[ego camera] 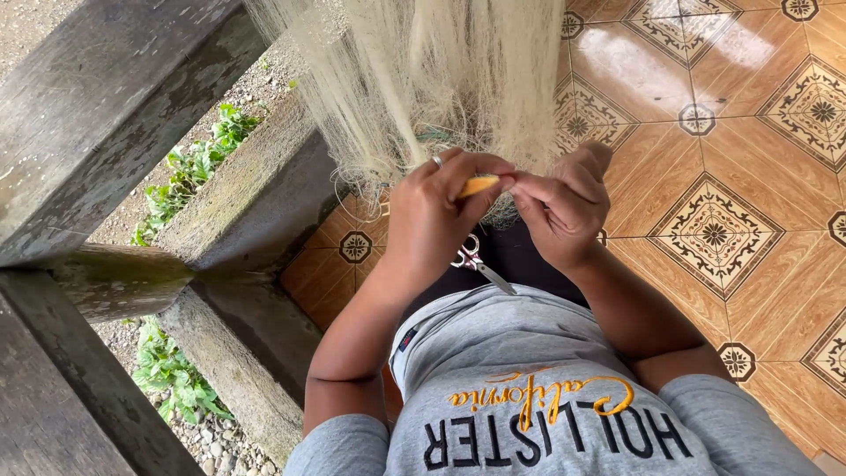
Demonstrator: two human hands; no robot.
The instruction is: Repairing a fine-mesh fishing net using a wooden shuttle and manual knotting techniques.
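A grey T-shirt [546,388] with dark block lettering and a line of yellow script across the chest fills the lower frame, worn by a person seated over patterned orange floor tiles [723,176] beside a weathered wooden railing [97,106]. A pale fishing net [423,79] hangs in a bundle from above, reaching the hands. The left hand [432,216], a ring on one finger, is raised with fingers curled shut, pinching a small yellow netting needle [478,185] between thumb and fingertips. The right hand [564,211] meets it fingertip to fingertip, fingers bent closed on strands of the net. Small scissors [476,262] hang below the left hand, their blades pointing down toward the lap. Green weeds [189,172] grow outside.
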